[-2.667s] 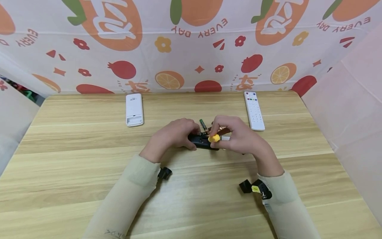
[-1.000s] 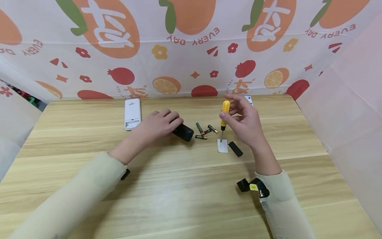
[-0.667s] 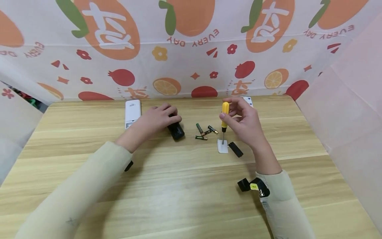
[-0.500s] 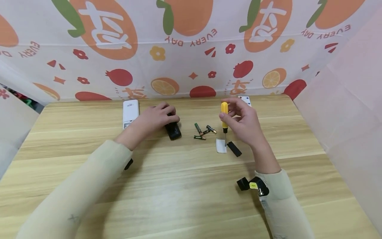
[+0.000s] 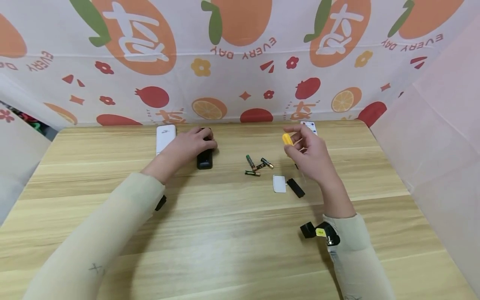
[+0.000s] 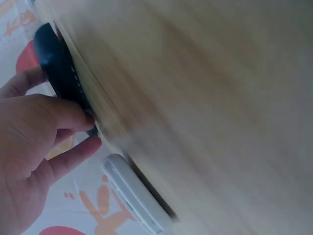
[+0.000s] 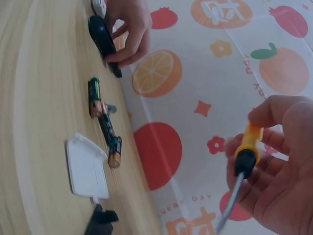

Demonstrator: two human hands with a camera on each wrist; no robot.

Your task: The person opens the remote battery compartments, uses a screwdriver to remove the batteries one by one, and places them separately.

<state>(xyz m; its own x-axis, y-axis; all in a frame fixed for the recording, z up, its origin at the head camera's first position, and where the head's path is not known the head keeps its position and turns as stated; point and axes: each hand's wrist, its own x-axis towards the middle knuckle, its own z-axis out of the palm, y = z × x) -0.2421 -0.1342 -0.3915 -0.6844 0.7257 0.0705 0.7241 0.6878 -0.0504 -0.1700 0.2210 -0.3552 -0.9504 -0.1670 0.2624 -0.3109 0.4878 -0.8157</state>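
Observation:
My left hand (image 5: 187, 146) grips a black remote control (image 5: 204, 160) by its sides, at the back of the table beside a white remote (image 5: 166, 138). In the left wrist view, the fingers and thumb lie on either side of the black remote (image 6: 61, 68). My right hand (image 5: 309, 154) holds a screwdriver by its yellow handle (image 5: 287, 140) above the table; the right wrist view shows its metal shaft (image 7: 232, 200) pointing down. Below that hand lie a white battery cover (image 5: 279, 184) and a black battery cover (image 5: 296, 188).
Several loose batteries (image 5: 258, 166) lie in a small cluster between the hands. A second white remote (image 5: 309, 127) is mostly hidden behind my right hand. A fruit-print cloth (image 5: 240, 62) rises along the back edge of the wooden table (image 5: 225, 233).
My left hand has carried the black remote left and back, away from the batteries, turning it upright to the edge. The screwdriver, lately pointing down at the white cover, has tilted and lifted.

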